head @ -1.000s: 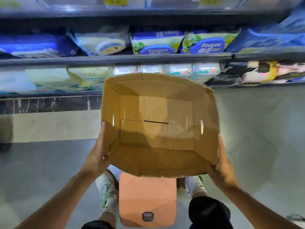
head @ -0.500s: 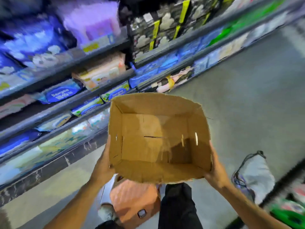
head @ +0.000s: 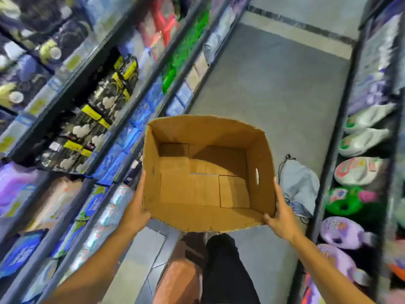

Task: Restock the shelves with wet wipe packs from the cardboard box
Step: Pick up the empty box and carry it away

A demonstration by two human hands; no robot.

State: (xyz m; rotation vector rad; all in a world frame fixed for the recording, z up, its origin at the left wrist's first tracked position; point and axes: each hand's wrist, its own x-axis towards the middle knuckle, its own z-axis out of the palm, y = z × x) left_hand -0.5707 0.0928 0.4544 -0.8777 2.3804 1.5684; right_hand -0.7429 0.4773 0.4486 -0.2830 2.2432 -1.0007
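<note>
- Head view, only one on offer: cardboard box (head: 206, 172) held up over the aisle floor (head: 274, 88), open top facing camera, nothing visible inside, bare bottom flaps only.
- Left hand (head: 137, 210) pressed flat on left wall near the lower corner, fingers straight up along the outside, thumb out of sight, so cannot tell whether it hooks under.
- Right hand (head: 279, 212) clamped on the right lower corner, thumb curled over the near bottom edge, fingers running up the outer wall.
- Grip overall: squeeze between two palms, not through the handle slot (head: 256, 176) cut in the right wall.
- Handling guess: empty corrugated, so light; walls stiff edge-on but prone to bowing under side pressure, top rim already slightly out of square.
- Better hold likely at the bottom corners or through the slots; mid-wall squeeze risks buckling. Dry card, not slippery.
- Left shelves (head: 105, 119) already packed: blue packs (head: 114, 159), black-and-yellow packs (head: 87, 132), soft film pouches, heavily motion-blurred, labels unreadable.
- Wet wipe packs: cannot pick them out for certain in the blur; none in the box.
- Judging by the empty box, restocking looks done or box due for removal or refill.
- Right shelves (head: 359, 172) with pale and purple rounded packs, also blurred.
- Grey drawstring bag (head: 300, 185) on the floor just beside the box's right side; trip risk when setting down.
- Orange stool (head: 179, 279) below, next to dark trouser leg (head: 225, 270).
</note>
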